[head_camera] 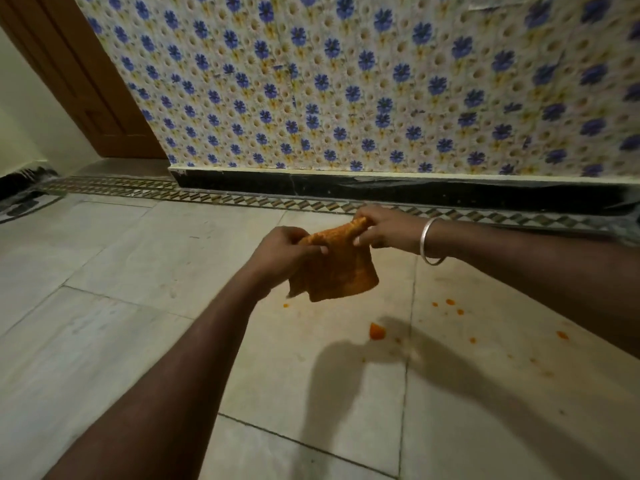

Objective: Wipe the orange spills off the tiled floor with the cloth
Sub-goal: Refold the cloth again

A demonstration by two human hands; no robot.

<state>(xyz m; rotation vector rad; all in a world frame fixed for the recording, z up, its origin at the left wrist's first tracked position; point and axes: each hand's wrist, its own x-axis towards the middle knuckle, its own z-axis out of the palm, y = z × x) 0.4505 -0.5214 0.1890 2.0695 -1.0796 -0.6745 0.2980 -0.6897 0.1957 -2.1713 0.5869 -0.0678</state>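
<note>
An orange-stained cloth hangs in the air above the pale tiled floor, held by its top edge. My left hand pinches its left corner and my right hand, with a silver bangle on the wrist, pinches its right corner. Below the cloth a larger orange blob lies on the floor. Small orange drops are scattered to its right, and one tiny drop lies to its left.
A wall with blue-flower wallpaper and a black skirting stands just beyond the hands. A patterned tile border runs along it. A brown door is at the far left.
</note>
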